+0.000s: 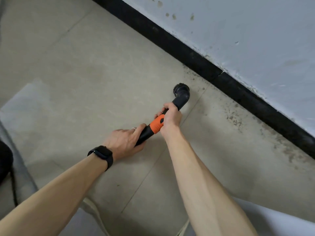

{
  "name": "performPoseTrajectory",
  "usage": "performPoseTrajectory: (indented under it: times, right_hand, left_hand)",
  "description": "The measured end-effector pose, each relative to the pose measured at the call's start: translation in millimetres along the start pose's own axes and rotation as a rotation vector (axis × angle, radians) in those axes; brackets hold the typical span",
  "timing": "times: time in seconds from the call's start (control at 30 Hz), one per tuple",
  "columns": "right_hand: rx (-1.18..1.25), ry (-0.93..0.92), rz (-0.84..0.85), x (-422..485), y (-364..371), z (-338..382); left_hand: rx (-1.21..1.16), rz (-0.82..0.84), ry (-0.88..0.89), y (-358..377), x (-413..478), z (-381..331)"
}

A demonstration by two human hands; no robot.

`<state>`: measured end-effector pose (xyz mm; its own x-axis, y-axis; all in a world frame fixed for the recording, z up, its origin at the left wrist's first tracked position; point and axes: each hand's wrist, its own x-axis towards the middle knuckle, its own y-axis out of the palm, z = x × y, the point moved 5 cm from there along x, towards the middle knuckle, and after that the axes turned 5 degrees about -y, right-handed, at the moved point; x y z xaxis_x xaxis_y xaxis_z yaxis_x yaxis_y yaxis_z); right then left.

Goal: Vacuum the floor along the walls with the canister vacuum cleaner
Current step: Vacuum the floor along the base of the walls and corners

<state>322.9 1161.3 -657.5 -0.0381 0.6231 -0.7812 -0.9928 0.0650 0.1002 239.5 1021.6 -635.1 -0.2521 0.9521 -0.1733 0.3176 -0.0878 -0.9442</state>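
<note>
A black vacuum wand with an orange collar [157, 125] runs diagonally over the beige tiled floor [81, 79]. Its round black brush nozzle [181, 91] rests on the floor a short way from the black baseboard [196, 60]. My right hand [171, 116] grips the wand just above the orange collar, near the elbow of the nozzle. My left hand [125, 142], with a black watch on the wrist and a ring on one finger, holds the lower black part of the wand. Dark dirt specks [233, 116] lie on the floor along the baseboard.
A pale blue-grey wall [247, 34] with stains rises above the baseboard at the right. A black object with a cord [6, 166] sits at the left edge. My grey-clad legs [88, 220] show at the bottom.
</note>
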Motion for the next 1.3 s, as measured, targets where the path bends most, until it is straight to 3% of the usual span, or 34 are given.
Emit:
performPoseTrajectory:
  times: [0.3, 0.9, 1.1, 1.3]
  right_hand:
    - [-0.041, -0.024, 0.008, 26.9, 8.2, 36.1]
    - [-0.103, -0.042, 0.033, 58.6, 35.8, 57.2]
    - [-0.122, -0.035, 0.081, 61.0, 67.4, 54.4]
    - [-0.233, 0.002, 0.232, 54.2, 110.6, 52.9]
  left_hand:
    - [-0.039, -0.113, 0.014, 4.3, 16.1, -5.5]
    - [-0.169, -0.078, -0.023, 4.2, 55.8, 10.1]
    - [-0.17, -0.112, -0.062, -3.8, 59.9, 30.2]
    - [-0.169, -0.138, -0.159, -16.8, 62.3, 73.0]
